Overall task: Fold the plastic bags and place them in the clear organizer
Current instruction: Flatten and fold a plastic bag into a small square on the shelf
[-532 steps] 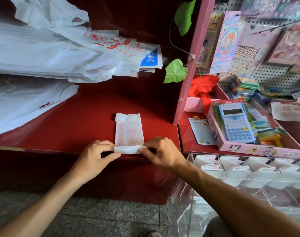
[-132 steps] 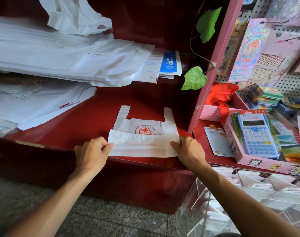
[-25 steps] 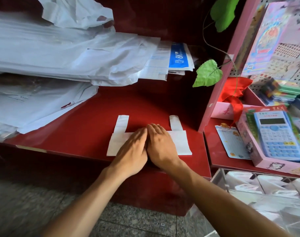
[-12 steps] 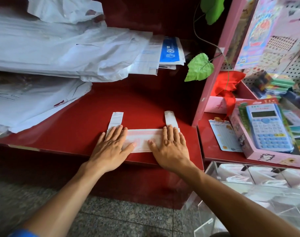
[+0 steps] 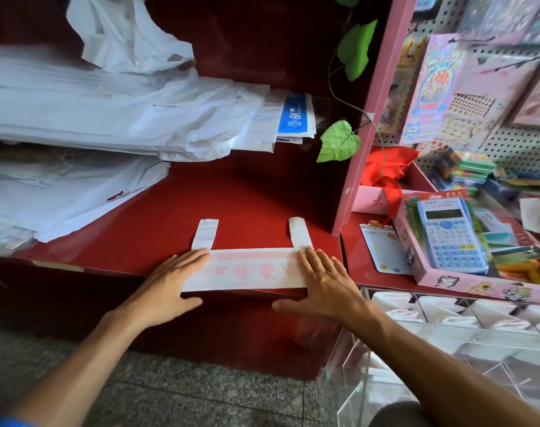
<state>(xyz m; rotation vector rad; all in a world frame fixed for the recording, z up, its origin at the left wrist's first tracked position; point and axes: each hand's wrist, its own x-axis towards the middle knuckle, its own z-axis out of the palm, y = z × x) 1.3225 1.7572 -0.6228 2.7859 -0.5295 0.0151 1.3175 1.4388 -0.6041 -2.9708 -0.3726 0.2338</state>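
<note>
On the red shelf (image 5: pixel 231 208), left of the clear organizer (image 5: pixel 447 328), our bag (image 5: pixel 247 271) lies as a flat strip. Our left hand (image 5: pixel 170 282) and right hand (image 5: pixel 324 285), fingers straight, have slid apart to its ends, pressing the crease; we judge a crosswise fold comes next.
</note>
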